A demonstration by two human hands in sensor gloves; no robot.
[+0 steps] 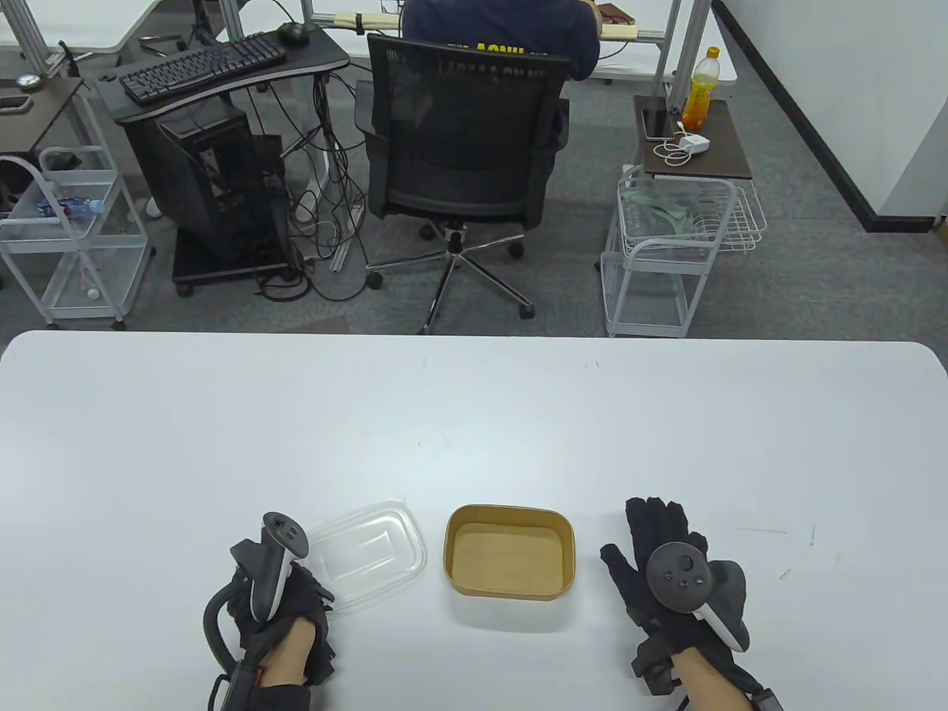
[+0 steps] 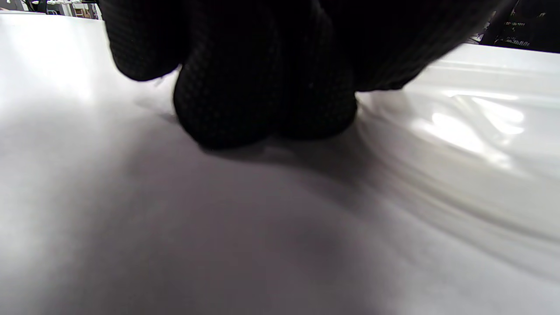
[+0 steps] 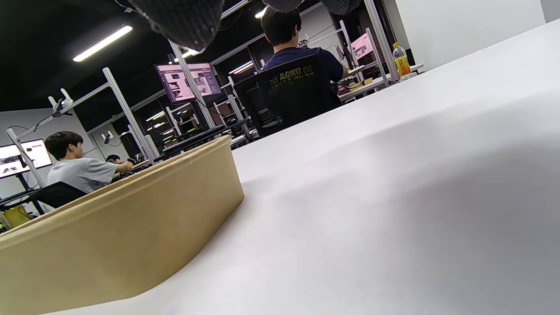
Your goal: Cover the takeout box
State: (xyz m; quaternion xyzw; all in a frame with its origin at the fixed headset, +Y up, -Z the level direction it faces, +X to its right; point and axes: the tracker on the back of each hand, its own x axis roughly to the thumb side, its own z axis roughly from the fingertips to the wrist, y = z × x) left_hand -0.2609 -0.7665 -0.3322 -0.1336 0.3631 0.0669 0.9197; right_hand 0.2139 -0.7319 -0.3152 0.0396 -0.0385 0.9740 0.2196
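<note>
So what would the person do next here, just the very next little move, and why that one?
Probably the left hand takes hold of the clear lid and lifts it. The lid lies flat on the table just left of the open brown box, apart from it, and that hand's fingers are down at the lid's near corner. The right hand rests flat beside the box.
</note>
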